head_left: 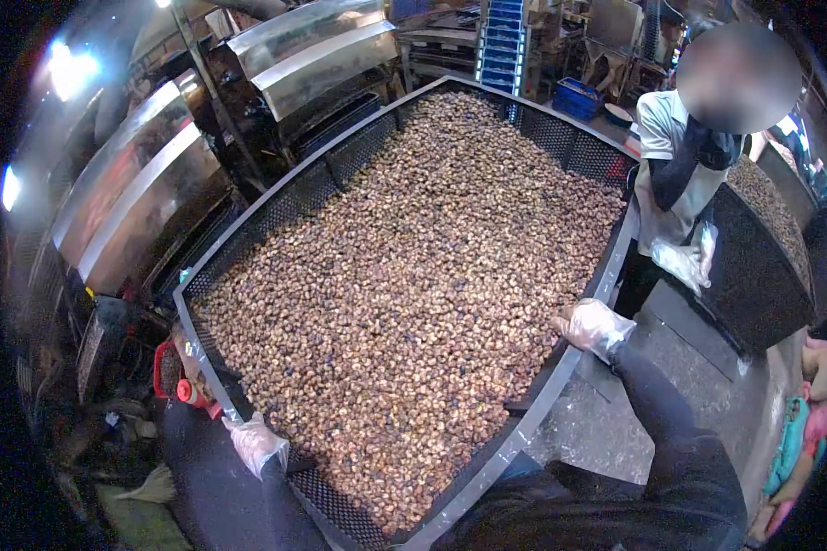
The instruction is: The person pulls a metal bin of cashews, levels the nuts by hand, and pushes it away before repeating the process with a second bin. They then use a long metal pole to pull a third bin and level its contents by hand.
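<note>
A large mesh-sided bin (516, 441) with a grey metal rim stands in front of me, full of brown nuts (413, 294) that look like cashews in their shells. My left hand (257, 445), in a clear plastic glove, is closed over the rim at the near left corner. On the right side, my gloved right hand (595, 328) grips the rim, its fingertips reaching inside over the edge of the nuts. Parts of the fingers on both hands are hidden by the gloves' folds and the rim.
A co-worker (671, 174) with a gloved hand stands beyond the right rim, near another dark bin (763, 275) of nuts. Shiny metal hoods (138, 184) line the left. A blue conveyor (500, 46) rises at the back. Coloured sacks (804, 432) lie at right.
</note>
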### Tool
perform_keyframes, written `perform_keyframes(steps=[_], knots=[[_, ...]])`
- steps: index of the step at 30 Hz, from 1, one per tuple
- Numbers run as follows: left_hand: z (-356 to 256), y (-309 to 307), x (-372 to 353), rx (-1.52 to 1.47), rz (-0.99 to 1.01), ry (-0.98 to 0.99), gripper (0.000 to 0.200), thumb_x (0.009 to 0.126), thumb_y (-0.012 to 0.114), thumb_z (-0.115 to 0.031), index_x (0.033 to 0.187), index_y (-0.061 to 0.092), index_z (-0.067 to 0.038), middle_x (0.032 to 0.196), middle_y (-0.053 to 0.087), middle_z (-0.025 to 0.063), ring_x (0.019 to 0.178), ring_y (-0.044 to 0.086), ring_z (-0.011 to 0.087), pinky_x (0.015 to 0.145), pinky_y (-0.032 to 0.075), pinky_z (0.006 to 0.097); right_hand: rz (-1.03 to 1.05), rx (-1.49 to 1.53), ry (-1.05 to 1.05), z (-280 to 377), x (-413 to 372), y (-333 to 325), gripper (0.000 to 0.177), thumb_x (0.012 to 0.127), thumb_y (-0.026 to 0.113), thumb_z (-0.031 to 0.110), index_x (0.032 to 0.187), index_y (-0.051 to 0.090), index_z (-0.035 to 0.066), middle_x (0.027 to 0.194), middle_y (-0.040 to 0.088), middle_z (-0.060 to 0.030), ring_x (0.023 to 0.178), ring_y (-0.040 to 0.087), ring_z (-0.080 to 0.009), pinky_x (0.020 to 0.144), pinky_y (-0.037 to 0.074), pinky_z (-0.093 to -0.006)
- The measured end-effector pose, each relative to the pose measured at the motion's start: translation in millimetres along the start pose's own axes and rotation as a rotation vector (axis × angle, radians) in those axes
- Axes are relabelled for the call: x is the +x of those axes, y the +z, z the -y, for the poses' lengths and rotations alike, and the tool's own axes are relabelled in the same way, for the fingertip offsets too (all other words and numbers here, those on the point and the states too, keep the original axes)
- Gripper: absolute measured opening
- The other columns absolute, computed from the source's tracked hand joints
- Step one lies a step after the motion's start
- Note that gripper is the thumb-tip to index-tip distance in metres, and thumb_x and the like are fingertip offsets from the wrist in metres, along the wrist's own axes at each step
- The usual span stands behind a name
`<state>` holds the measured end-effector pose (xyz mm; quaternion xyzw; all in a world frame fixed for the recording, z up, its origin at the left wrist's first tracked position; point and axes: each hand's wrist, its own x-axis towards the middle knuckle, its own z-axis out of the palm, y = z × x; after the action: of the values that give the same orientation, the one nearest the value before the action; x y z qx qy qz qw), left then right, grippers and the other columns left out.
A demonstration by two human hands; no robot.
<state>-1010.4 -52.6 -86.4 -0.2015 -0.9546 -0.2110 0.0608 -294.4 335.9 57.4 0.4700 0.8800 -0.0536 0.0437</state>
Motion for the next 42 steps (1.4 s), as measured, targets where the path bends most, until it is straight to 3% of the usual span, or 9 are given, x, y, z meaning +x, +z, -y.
perform_keyframes(steps=[6, 10, 14, 19, 25, 28, 32, 40, 42], knots=[[-26, -13, -7, -0.052, -0.076, -0.018, 0.087, 0.089, 0.091, -0.029, 0.155, 0.046, 0.006, 0.087, 0.078, 0.0156, 0.078, 0.075, 0.0339, 0.072, 0.059, 0.0442, -0.013, -0.033, 0.054, 1, -5, -1, 0.047, 0.109, 0.053, 0.049, 0.096, 0.079, 0.012, 0.089, 0.078, -0.0145, 0.087, 0.075, -0.0393, 0.082, 0.060, -0.0530], [-67, -50, -27, -0.024, 0.005, -0.171, 0.066, 0.090, 0.084, -0.030, 0.142, 0.058, 0.002, 0.092, 0.079, 0.0177, 0.084, 0.077, 0.0335, 0.075, 0.060, 0.0466, -0.007, 0.042, 0.123, 32, -10, -33, 0.045, 0.108, 0.059, 0.045, 0.103, 0.078, 0.004, 0.085, 0.074, -0.0245, 0.082, 0.074, -0.0431, 0.077, 0.059, -0.0552], [-124, -108, -43, -0.179, 0.135, -0.394, 0.051, 0.093, 0.077, -0.030, 0.133, 0.068, 0.000, 0.098, 0.081, 0.0178, 0.091, 0.080, 0.0317, 0.079, 0.062, 0.0485, -0.245, 0.256, -0.173, 13, 3, -7, 0.037, 0.106, 0.062, 0.032, 0.086, 0.077, 0.005, 0.074, 0.072, -0.0213, 0.072, 0.071, -0.0428, 0.069, 0.056, -0.0545], [-126, -117, -41, -0.155, 0.162, -0.435, 0.071, 0.094, 0.074, -0.031, 0.154, 0.051, 0.001, 0.109, 0.081, 0.0222, 0.099, 0.080, 0.0371, 0.084, 0.064, 0.0499, 0.031, 0.065, 0.172, -86, 21, 117, 0.043, 0.108, 0.065, 0.043, 0.095, 0.077, 0.004, 0.077, 0.072, -0.0145, 0.066, 0.067, -0.0311, 0.063, 0.055, -0.0447], [-121, -118, -37, -0.076, 0.162, -0.461, 0.089, 0.098, 0.072, -0.037, 0.168, 0.034, 0.001, 0.119, 0.078, 0.0256, 0.108, 0.078, 0.0404, 0.092, 0.062, 0.0522, 0.148, 0.561, 0.077, -30, 19, 34, 0.045, 0.116, 0.055, 0.033, 0.116, 0.077, -0.006, 0.088, 0.078, -0.0131, 0.078, 0.070, -0.0203, 0.074, 0.057, -0.0372], [-120, -121, -41, -0.080, 0.145, -0.438, 0.093, 0.098, 0.072, -0.039, 0.171, 0.028, 0.001, 0.122, 0.077, 0.0261, 0.111, 0.077, 0.0412, 0.095, 0.062, 0.0525, 0.205, 0.520, 0.127, -67, 37, 71, 0.031, 0.112, 0.064, 0.031, 0.121, 0.075, 0.004, 0.094, 0.071, -0.0103, 0.085, 0.062, -0.0209, 0.082, 0.054, -0.0359], [-102, -97, -29, -0.084, 0.151, -0.438, 0.098, 0.099, 0.075, -0.042, 0.170, 0.026, 0.005, 0.120, 0.078, 0.0261, 0.109, 0.077, 0.0411, 0.095, 0.062, 0.0519, -0.170, 0.069, -0.045, -40, 7, 52, 0.039, 0.112, 0.061, 0.039, 0.105, 0.074, 0.003, 0.081, 0.068, -0.0114, 0.071, 0.061, -0.0259, 0.069, 0.052, -0.0396], [-98, -90, -29, -0.013, 0.142, -0.429, 0.100, 0.098, 0.075, -0.044, 0.171, 0.026, 0.004, 0.114, 0.079, 0.0221, 0.104, 0.078, 0.0389, 0.091, 0.062, 0.0518, -0.290, -0.162, -0.144, -21, 1, 35, 0.069, 0.112, 0.055, 0.056, 0.073, 0.071, 0.001, 0.055, 0.063, -0.0138, 0.044, 0.059, -0.0360, 0.042, 0.049, -0.0471], [-100, -95, -30, -0.031, 0.153, -0.419, 0.100, 0.098, 0.075, -0.045, 0.170, 0.026, 0.005, 0.114, 0.078, 0.0218, 0.104, 0.078, 0.0383, 0.090, 0.062, 0.0520, -0.368, -0.120, -0.202, -23, 5, 39, 0.070, 0.111, 0.055, 0.060, 0.063, 0.062, 0.009, 0.049, 0.055, -0.0071, 0.036, 0.049, -0.0278, 0.035, 0.040, -0.0423]])
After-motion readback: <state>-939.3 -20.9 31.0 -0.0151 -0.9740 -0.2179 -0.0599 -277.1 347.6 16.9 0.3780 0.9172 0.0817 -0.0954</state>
